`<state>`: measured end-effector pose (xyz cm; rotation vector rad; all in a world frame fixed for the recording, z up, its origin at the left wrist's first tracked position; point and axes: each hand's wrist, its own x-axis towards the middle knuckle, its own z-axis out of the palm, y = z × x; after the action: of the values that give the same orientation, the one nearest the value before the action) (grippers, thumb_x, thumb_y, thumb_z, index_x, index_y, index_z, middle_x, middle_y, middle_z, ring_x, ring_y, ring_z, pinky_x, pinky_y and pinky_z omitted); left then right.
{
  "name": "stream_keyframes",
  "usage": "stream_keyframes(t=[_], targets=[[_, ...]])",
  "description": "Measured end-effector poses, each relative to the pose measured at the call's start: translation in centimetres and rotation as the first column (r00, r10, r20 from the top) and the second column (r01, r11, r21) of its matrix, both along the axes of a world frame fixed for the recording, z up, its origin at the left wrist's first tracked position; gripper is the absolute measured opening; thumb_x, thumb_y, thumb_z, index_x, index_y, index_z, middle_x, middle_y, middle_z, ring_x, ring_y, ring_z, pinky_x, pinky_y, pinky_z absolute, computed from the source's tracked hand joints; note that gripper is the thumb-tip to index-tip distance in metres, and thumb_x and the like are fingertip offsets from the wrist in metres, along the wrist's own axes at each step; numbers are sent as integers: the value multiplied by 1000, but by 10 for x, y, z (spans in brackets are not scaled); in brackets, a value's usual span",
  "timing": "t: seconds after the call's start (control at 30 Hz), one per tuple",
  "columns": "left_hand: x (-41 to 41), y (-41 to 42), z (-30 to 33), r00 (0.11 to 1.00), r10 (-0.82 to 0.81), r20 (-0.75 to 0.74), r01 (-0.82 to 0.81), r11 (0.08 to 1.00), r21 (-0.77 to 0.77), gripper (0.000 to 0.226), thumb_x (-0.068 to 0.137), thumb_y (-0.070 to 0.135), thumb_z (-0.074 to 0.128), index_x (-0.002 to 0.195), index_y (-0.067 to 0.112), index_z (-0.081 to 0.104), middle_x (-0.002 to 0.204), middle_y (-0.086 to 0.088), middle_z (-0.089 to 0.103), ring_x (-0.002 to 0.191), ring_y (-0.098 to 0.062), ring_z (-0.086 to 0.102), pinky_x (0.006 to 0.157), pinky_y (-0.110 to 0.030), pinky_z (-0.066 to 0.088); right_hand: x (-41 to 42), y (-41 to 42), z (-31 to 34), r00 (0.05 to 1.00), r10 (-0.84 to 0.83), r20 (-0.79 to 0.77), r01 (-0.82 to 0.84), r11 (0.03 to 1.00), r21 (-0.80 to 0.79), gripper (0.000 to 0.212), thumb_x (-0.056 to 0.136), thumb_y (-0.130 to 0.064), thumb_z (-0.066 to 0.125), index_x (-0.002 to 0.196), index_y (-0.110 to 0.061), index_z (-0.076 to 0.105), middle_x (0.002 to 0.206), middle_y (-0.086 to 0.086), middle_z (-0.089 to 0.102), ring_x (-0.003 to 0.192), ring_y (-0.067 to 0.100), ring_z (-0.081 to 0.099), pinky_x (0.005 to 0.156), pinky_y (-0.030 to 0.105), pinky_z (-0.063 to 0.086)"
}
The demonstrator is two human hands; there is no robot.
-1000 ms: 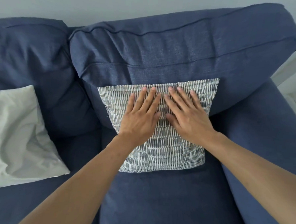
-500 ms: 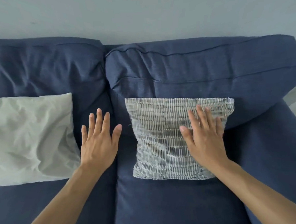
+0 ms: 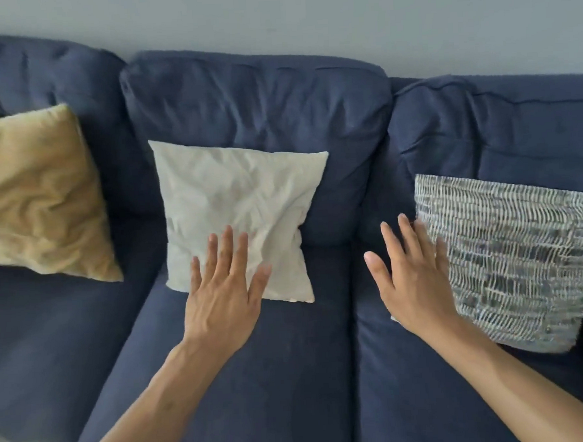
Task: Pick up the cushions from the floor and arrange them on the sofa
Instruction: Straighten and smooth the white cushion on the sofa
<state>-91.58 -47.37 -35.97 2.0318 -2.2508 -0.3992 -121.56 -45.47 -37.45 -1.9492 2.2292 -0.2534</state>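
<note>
Sofa (image 3: 291, 373): three cushions, gaps between.

No text, label, brand, number or sign is showing legibly anywhere in the head view — nothing readable is appearing on any surface.
</note>
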Motion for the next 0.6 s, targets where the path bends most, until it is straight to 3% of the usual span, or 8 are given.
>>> stream_keyframes(t=[0.17,0.3,0.47,0.6], targets=[[86,-10,23,1000,18,-5,-18,1000,-19,80,107,67,8,175,26,0,181,6,-17,166,-17,-20,135,-48,-5,87,-15,14,999,24,30,-21,997,-75,86,107,-66,16,170,-13,40,182,17,25,170,40,15,134,70,13],[128,-23,25,999,27,-31,-28,999,-30,80,107,66,10,175,25,6,182,5,-10,167,-19,-16,136,-50,0,140,-30,17,998,54,42,-51,996,-70,83,109,-65,16,172,-15,35,183,15,20,171,38,12,135,69,11],[139,-52,16,995,-18,-101,13,998,-55,78,109,65,11,175,25,8,181,6,-11,166,-16,-19,134,-44,-7,191,-62,13,992,125,24,-122,989,-86,73,116,-60,16,175,-18,26,184,15,14,172,37,8,136,66,6],[124,-93,11,978,-130,-161,108,985,-137,68,114,55,14,175,25,11,181,8,-10,165,-13,-20,133,-37,-13,221,-104,7,977,212,2,-208,961,-182,66,117,-47,27,173,-11,31,183,17,18,172,35,11,136,65,11]])
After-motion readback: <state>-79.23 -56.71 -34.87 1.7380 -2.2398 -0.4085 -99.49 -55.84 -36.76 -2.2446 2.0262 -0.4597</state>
